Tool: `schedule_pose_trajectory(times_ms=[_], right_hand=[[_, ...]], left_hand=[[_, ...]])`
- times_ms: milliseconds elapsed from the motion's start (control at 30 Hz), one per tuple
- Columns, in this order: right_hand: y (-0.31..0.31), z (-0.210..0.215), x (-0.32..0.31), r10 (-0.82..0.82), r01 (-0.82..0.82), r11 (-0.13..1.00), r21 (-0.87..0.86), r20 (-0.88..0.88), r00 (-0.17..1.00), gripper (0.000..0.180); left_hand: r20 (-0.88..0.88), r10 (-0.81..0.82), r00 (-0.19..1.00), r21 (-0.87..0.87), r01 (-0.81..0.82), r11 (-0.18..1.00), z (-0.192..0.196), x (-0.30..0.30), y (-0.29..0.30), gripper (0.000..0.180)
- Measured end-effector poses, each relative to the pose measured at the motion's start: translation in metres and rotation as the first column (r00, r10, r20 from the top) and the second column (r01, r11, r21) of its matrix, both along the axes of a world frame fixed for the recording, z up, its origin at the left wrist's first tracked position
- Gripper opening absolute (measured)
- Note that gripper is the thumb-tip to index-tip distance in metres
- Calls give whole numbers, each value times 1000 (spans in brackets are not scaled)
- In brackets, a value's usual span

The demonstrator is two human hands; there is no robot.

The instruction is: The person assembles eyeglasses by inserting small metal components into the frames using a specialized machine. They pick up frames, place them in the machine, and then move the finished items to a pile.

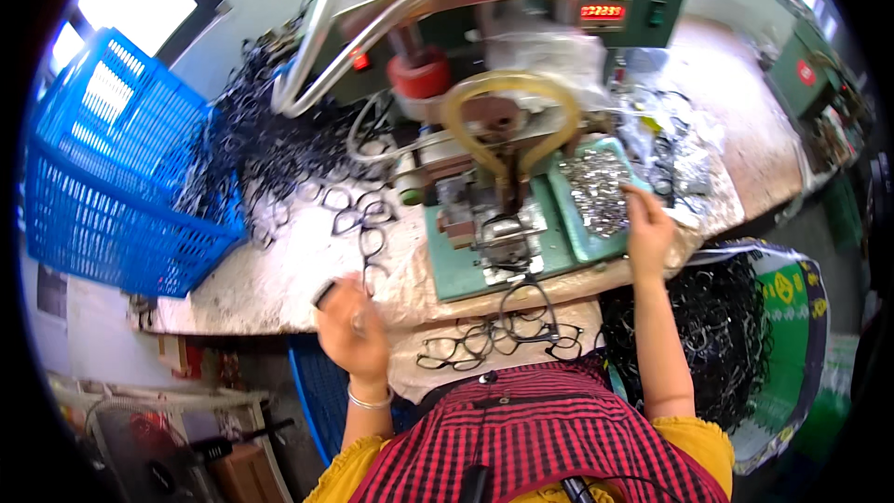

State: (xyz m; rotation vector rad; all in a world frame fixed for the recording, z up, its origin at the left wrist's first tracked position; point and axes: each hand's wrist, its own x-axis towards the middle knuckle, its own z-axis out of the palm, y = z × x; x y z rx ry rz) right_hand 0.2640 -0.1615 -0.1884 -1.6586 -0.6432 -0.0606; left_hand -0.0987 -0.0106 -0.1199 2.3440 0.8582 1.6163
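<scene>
My left hand (354, 326) is above the table's front edge, smeared by motion. A small dark piece shows at its fingertips, too blurred to name, and its grip is unclear. Just beyond it lie black eyeglass frames (372, 242). My right hand (649, 233) is at the right edge of a green tray (589, 248) heaped with small shiny metal parts (596, 188). Its thumb and fingers are pinched together; what they hold is too small to make out. Between my hands, one eyeglass frame (528, 285) stands at the front of the press fixture (507, 240).
Several frames (466, 343) lie before my apron. A blue basket (121, 214) and a heap of dark frames (298, 121) are at left. A green machine (643, 0) with a curved yellowish bar (510, 84) rises ahead. A sack of black frames (792, 345) stands at right.
</scene>
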Motion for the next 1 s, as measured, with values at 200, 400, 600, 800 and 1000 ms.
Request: schedule_pose_trajectory(times_ms=[200,400,600,800,1000], right_hand=[[27,-18,10,140,-5,936,352,-359,923,18],[59,5,-7,221,-153,949,276,-238,946,18],[7,15,-17,13,12,995,-103,240,971,14],[-56,22,-16,-78,103,985,-139,174,982,14],[11,95,-58,356,-359,933,-24,209,911,16]], left_hand=[[-172,289,942,-118,-311,943,-33,-51,124,10],[-547,307,779,-22,-381,924,-59,24,178,10],[-393,389,833,55,-401,914,-91,40,184,9],[-117,617,778,-120,-628,769,-86,-88,248,30],[-252,378,891,-320,-445,836,-156,-176,342,20]])
